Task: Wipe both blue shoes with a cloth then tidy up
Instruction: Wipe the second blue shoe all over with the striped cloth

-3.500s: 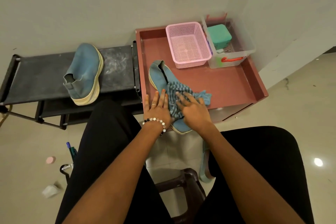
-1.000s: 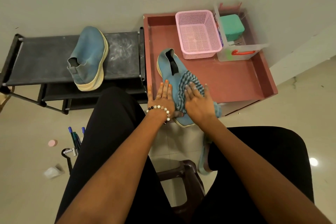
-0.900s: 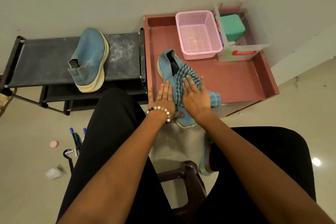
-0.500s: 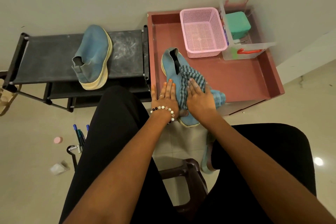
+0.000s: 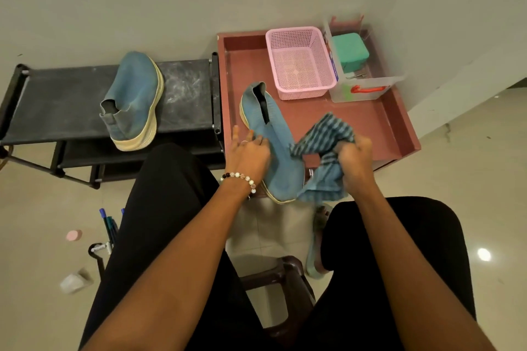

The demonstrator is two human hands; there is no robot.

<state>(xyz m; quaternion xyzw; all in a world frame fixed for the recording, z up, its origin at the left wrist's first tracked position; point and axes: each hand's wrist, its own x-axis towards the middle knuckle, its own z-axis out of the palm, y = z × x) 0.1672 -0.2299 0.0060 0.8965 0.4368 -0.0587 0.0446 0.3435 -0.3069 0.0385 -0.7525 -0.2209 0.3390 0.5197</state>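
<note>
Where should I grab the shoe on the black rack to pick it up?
Probably at the heel collar of the shoe, coming from the near side. It lies tipped on its side with the opening facing you, so fingers can hook in there.

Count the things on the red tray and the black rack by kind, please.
Blue slip-on shoes: 2
Striped blue cloth: 1
Pink plastic mesh basket: 1
Clear plastic box: 1
Total: 5

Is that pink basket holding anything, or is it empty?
Empty: the pink basket's mesh floor shows bare, with nothing lying inside it.
</note>
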